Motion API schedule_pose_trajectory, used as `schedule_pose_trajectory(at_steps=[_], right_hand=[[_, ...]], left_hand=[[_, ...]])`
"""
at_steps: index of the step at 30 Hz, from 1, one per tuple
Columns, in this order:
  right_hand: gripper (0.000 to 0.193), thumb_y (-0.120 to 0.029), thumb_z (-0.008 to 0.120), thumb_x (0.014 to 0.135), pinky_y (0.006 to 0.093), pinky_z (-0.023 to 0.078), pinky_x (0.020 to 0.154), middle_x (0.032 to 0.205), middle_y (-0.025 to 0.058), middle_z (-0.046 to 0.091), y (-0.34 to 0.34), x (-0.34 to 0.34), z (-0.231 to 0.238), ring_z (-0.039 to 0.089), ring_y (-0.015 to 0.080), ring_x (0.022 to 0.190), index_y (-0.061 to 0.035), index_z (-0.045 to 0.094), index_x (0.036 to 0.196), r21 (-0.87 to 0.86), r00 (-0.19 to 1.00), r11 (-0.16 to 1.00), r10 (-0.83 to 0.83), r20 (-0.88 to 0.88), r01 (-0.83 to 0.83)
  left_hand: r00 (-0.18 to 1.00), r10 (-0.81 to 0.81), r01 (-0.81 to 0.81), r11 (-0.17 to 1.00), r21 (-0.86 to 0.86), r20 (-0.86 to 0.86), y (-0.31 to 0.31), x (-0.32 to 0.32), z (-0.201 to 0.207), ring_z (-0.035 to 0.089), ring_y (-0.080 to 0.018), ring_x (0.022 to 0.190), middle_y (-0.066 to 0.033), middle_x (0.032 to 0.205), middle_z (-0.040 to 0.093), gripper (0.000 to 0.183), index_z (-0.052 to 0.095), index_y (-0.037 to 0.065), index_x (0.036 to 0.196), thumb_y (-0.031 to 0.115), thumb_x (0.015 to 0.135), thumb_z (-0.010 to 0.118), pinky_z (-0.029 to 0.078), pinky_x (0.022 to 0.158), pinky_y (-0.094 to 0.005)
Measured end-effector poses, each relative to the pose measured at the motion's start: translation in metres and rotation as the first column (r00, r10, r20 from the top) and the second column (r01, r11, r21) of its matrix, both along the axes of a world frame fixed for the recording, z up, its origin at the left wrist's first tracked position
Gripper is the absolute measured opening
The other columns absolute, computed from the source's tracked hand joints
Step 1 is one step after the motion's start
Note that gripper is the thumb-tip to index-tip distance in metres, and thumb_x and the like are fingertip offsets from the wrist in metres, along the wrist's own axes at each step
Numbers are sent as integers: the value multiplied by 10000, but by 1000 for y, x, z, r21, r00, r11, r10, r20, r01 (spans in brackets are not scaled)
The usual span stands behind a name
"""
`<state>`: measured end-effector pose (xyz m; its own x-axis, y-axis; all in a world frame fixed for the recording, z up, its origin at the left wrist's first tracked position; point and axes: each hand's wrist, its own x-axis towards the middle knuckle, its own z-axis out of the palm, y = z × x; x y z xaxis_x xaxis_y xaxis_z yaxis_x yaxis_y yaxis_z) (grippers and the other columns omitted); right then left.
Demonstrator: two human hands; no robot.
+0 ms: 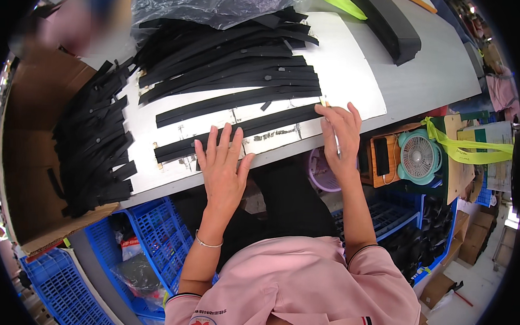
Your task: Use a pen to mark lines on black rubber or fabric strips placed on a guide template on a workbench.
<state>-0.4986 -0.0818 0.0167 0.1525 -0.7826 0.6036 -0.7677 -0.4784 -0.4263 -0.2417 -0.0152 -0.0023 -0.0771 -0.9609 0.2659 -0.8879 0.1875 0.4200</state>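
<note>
A long black fabric strip [273, 120] lies across the white board [354, 80] in front of me. My left hand [221, 161] rests on its left part, palm down, with fingers stretched and spread. At the strip's right end is my right hand [342, 134], thumb and fingers closed around a slim whitish pen-like tool [338, 147]. The tool is mostly hidden by the fingers. Just beyond lies another black strip [199, 107], roughly parallel to the first. A pile of similar black strips [229, 55] covers the far part of the board.
At left, an open cardboard box [32, 137] has more black strips [94, 139] draped over its edge. Clear plastic sheeting [191, 5] lies at the back. A black block-like piece [385, 23] is far right. Blue crates [160, 233] and a green fan [419, 156] sit below the table edge.
</note>
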Motion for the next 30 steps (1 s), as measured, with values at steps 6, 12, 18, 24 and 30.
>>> schedule_pose_trajectory(at_steps=[6,12,18,24,30], right_hand=[[120,-27,676,951,277,490,843,897,63,725,-29,12,15,636,131,797,-21,757,1039,305,881,927,52,470,-217],[124,-93,679,976,238,477,623,805,47,725,-42,16,-19,628,114,661,13,744,974,355,842,896,37,539,-267],[139,-78,649,1005,249,495,685,866,54,739,-43,19,-17,648,96,772,24,724,949,331,893,900,121,433,-283],[130,-73,647,1005,265,499,675,860,64,737,-45,18,-20,647,116,750,29,717,964,266,936,928,176,305,-262],[180,-113,677,972,288,487,576,732,66,707,-43,14,-17,632,170,588,2,707,837,284,858,916,110,502,-284]], left_hand=[[1000,-1,0,1000,-12,-6,-2,-3,1,375,-357,1508,-121,1559,517,526,592,101,1466,261,978,706,136,1255,-593],[1000,6,-6,1000,-11,-6,-1,-4,3,384,-366,1500,-136,1535,536,533,603,76,1447,286,970,717,129,1248,-610],[998,58,-58,998,-19,-23,2,-2,0,385,-351,1505,-132,1534,541,590,590,36,1448,326,956,737,67,1243,-644],[995,104,-104,994,-20,7,5,-2,1,401,-339,1498,-132,1530,549,619,591,32,1446,365,947,746,14,1235,-666],[993,115,-115,993,-17,-4,4,-2,-1,412,-335,1491,-128,1528,555,621,598,36,1443,372,943,750,8,1236,-664]])
